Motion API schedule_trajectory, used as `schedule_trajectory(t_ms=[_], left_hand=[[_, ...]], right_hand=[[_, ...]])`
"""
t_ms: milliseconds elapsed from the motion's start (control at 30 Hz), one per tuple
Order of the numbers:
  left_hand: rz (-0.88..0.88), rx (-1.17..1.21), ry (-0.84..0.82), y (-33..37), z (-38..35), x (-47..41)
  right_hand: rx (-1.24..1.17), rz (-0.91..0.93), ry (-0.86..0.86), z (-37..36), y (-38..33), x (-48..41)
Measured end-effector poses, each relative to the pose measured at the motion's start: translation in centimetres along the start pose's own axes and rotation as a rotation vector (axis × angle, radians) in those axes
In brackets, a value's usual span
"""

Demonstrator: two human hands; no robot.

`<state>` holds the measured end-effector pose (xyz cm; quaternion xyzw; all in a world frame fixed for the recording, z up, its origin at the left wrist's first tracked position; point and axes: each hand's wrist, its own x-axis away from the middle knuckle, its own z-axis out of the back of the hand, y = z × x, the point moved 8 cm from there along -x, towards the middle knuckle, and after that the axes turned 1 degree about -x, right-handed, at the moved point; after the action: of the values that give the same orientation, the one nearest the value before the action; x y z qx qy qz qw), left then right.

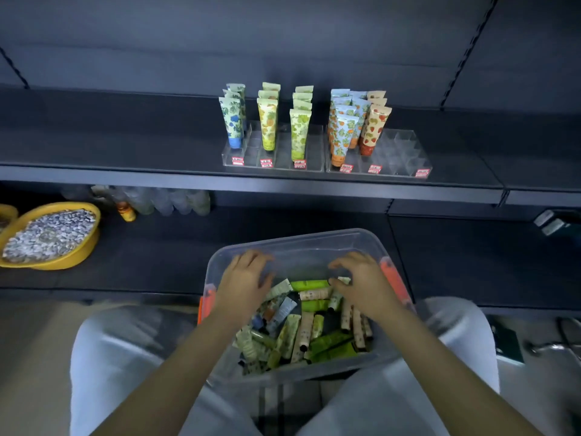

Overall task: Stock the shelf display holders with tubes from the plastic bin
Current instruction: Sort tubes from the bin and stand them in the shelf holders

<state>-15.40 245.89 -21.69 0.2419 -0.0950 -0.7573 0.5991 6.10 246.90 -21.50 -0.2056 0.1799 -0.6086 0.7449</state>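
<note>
A clear plastic bin (pixel 301 243) with orange latches rests between my knees, holding several loose tubes (pixel 309 328), green, cream and patterned. My left hand (pixel 243 283) hovers over the bin's left side with fingers spread and nothing in it. My right hand (pixel 361 284) reaches over the right side, fingers curled just above a green tube (pixel 309 284), holding nothing that I can see. On the shelf above stand two clear display holders (pixel 405 155), with upright tubes (pixel 298 133) in rows: blue, yellow, green, orange and red. The right holder's right columns hold no tubes.
A yellow basin (pixel 63 256) full of small wrapped items sits on the lower shelf at left, with clear bottles (pixel 166 201) and a small orange bottle (pixel 126 212) behind it. Boxes (pixel 553 221) lie at the far right. The dark shelf edge (pixel 125 177) runs across above the bin.
</note>
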Motion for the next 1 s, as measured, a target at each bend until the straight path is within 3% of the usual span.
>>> schedule_trajectory(t_ms=[133, 400, 733, 1000], left_hand=[[0.160, 0.032, -0.162, -2.7, -3.8, 2.7], [0.311, 0.075, -0.280, -5.4, -7.4, 4.4], [0.418, 0.193, -0.642, -4.6, -14.6, 6.6], [0.659, 0.260, -0.796, -4.9, -17.7, 7.7]], right_hand=[[-0.089, -0.117, -0.032, -4.0, 3.0, 1.2], [-0.199, -0.279, -0.045, -7.0, 6.7, 1.1], [-0.263, -0.367, -0.329, -12.4, 8.8, -0.1], [-0.374, -0.520, -0.452, -14.4, 11.1, 0.2]])
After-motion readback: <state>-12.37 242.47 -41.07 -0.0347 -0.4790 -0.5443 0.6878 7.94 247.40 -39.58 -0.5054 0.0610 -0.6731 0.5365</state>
